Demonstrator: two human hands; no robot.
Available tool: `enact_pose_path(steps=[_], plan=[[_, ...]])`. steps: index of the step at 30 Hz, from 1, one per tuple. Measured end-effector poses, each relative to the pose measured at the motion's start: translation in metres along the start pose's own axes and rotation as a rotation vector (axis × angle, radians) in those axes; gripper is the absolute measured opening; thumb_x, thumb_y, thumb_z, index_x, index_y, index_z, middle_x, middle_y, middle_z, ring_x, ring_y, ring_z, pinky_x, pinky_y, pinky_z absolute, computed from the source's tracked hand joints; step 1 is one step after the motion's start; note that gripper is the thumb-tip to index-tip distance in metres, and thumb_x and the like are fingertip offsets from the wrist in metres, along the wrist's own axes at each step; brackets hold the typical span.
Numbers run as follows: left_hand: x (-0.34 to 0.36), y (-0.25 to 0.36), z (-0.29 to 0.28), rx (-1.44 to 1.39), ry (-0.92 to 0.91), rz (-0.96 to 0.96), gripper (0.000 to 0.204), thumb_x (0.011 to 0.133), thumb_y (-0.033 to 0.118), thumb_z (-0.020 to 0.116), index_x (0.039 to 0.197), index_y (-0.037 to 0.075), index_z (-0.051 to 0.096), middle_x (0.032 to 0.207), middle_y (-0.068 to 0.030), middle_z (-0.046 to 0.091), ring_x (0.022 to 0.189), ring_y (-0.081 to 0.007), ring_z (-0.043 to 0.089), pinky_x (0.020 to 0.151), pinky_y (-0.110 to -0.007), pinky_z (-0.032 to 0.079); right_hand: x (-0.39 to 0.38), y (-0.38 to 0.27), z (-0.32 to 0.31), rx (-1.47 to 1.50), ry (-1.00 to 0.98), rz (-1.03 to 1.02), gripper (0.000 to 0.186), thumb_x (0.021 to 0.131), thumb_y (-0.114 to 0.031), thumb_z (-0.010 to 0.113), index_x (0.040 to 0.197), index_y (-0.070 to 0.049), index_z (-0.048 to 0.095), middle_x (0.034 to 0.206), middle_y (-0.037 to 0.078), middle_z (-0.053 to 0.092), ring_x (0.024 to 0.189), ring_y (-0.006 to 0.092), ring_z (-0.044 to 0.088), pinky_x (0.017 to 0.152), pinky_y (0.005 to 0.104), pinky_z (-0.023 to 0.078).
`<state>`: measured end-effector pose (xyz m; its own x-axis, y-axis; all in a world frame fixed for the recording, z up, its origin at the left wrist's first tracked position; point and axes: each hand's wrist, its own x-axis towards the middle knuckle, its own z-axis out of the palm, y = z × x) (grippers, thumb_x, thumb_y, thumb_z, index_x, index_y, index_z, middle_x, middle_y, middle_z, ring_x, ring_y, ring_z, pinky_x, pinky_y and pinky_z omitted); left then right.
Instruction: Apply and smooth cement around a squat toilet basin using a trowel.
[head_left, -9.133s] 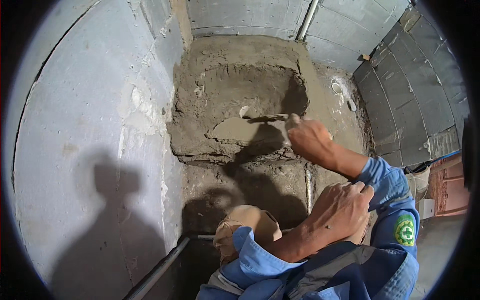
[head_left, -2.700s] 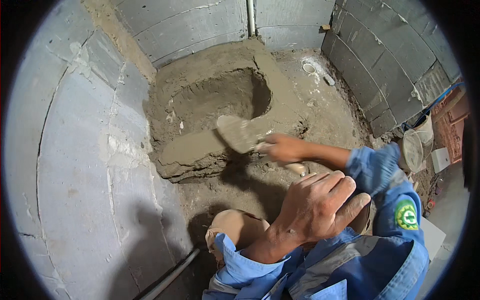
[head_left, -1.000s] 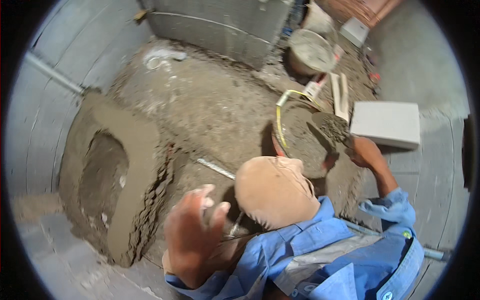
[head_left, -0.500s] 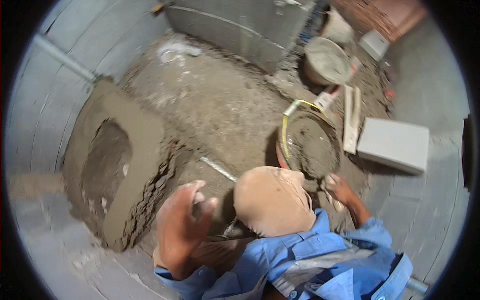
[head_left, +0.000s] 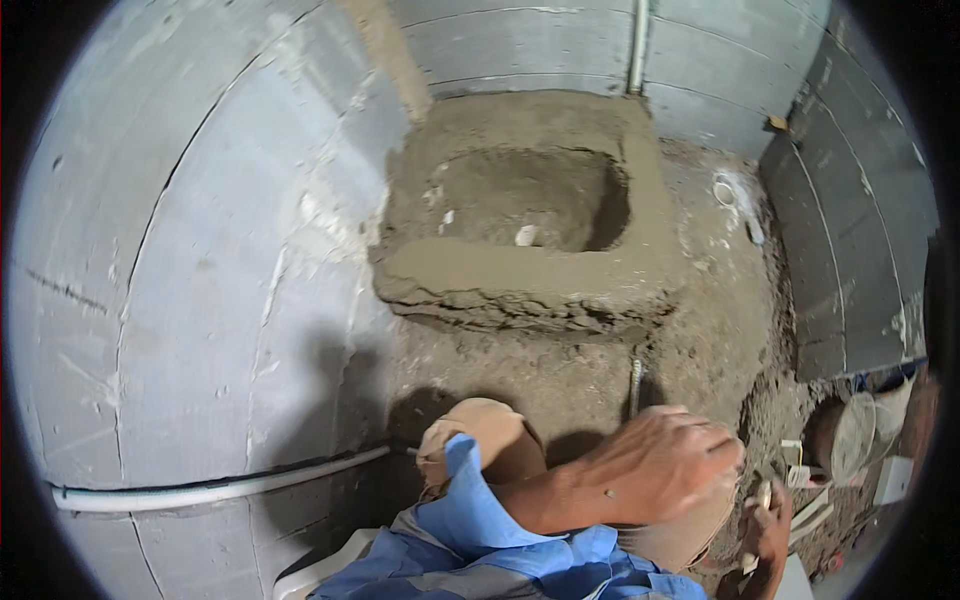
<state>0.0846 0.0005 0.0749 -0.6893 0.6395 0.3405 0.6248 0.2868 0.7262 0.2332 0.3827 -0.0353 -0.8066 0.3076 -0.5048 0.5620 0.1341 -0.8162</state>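
Note:
Before me lies a raised block of wet mortar (head_left: 520, 268) around a rectangular hollow, its top smoothed and its near side rough. My left hand (head_left: 670, 465) reaches across above my bent knee, back upward. Its fingers bend down at the right and are blurred, so whether they hold anything is hidden. Lower right, my right hand (head_left: 768, 530) is closed round the pale handle of a trowel (head_left: 764, 493); the blade does not show. Between the two hands only a bit of mortar-coloured surface shows, and the near mortar bucket is mostly hidden.
Grey panel walls (head_left: 220, 260) rise left and behind. A white pipe (head_left: 230, 490) runs along the left wall. A short braided hose (head_left: 635, 388) lies before the block. At right are another bucket (head_left: 850, 440), pale wooden strips (head_left: 810, 515) and a white block (head_left: 895, 480).
The view has swung left, bringing the mortar block to the middle. My left hand has moved across toward the right, its fingers now bent down. My right hand still grips the handle.

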Motion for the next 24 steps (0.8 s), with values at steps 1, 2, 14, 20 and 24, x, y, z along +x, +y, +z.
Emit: enact_pose_path(steps=[1,2,14,20,24], plan=[[-0.004,0.0,-0.004,-0.106,0.098,0.091,0.019,0.091,0.022,0.063,0.097,0.005,0.059,0.088,-0.0104,0.061,0.083,-0.0297,0.064,0.075,-0.04,0.05,0.01,-0.028,0.014,0.009,-0.191,-0.056,0.071,0.082,-0.021,0.067,0.144,0.0,0.04,0.122,0.012,0.056,0.098,0.0224,0.061,0.085,0.0383,0.051],[-0.005,0.001,-0.006,-0.195,0.226,0.14,0.024,0.085,0.024,0.068,0.086,0.003,0.057,0.079,-0.0121,0.056,0.074,-0.0325,0.062,0.067,-0.044,0.047,0.023,-0.051,0.04,0.017,-0.214,-0.202,0.068,0.084,-0.022,0.067,0.144,0.0,0.041,0.122,0.011,0.057,0.103,0.022,0.06,0.088,0.0373,0.05],[-0.059,-0.024,-0.065,-0.332,0.687,0.287,0.031,0.088,0.033,0.071,0.087,0.003,0.06,0.076,-0.011,0.057,0.065,-0.0299,0.06,0.058,-0.04,0.047,0.054,-0.274,0.411,-0.522,-0.9,-0.53,0.036,0.08,-0.028,0.066,0.099,0.001,0.058,0.085,0.007,0.063,0.078,0.0183,0.063,0.067,0.0352,0.051],[-0.067,-0.031,-0.08,-0.468,0.773,0.214,0.03,0.091,0.029,0.065,0.083,0.002,0.056,0.071,-0.0143,0.053,0.063,-0.0351,0.058,0.056,-0.044,0.042,0.09,-0.238,0.541,-1.514,-0.583,-1.147,0.048,0.08,-0.026,0.068,0.114,0.007,0.06,0.111,0.029,0.065,0.089,0.0414,0.069,0.077,0.0469,0.055],[-0.073,-0.035,-0.084,-0.496,0.845,0.236,0.029,0.092,0.028,0.064,0.084,0.001,0.056,0.07,-0.0145,0.051,0.061,-0.035,0.055,0.055,-0.044,0.04,0.101,-0.224,0.529,-1.066,-0.49,-1.315,0.052,0.086,-0.032,0.065,0.123,0.003,0.06,0.108,0.028,0.066,0.097,0.0435,0.066,0.087,0.0458,0.053]])
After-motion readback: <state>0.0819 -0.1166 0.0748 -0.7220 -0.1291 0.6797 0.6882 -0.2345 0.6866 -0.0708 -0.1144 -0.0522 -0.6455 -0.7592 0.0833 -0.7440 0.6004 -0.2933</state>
